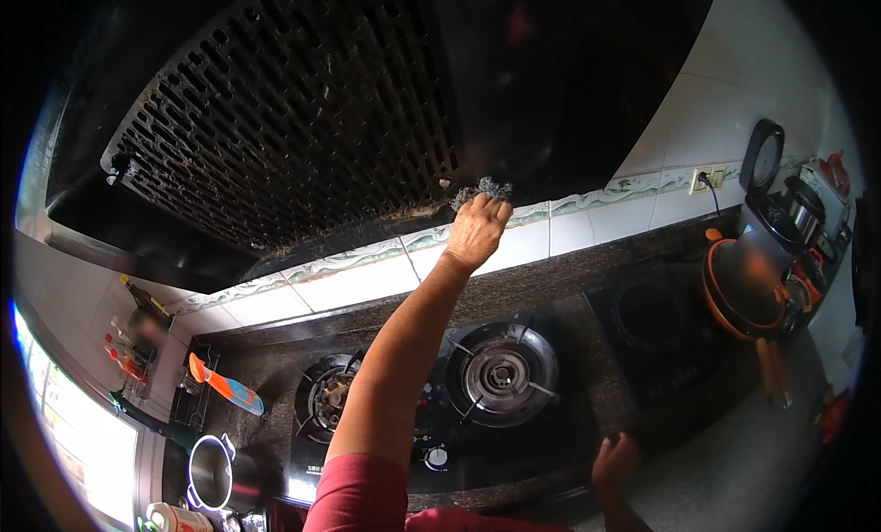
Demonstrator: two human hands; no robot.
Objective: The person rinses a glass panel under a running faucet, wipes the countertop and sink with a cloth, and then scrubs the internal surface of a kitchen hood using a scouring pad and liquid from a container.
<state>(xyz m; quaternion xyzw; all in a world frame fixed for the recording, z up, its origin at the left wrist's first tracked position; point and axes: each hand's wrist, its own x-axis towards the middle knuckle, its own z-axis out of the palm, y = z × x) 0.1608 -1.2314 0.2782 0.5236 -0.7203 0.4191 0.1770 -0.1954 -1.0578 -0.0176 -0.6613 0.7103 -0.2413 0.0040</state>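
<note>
My left hand (478, 229) reaches up and grips a grey metal scouring pad (487, 190), pressed against the lower edge of a black range hood (523, 140). Beside it, to the left, the hood's slotted grille (310, 112) carries brownish grime. My right hand (614, 460) hangs low at the right, near the counter's front edge; its fingers are apart, with nothing seen in them. Below my left forearm lies a black glass gas hob (509, 456) with two burners, the right burner (502, 375) in full view and the left burner (330, 398) partly behind the arm.
An orange-topped spray bottle (227, 386) stands at left, near a metal pot (212, 473) and a wire rack (195, 387). To the right are a flat black cooktop (650, 319), orange-rimmed pans (743, 329), an open-lidded rice cooker (771, 212) and a wall socket (707, 179) with a plugged-in cord.
</note>
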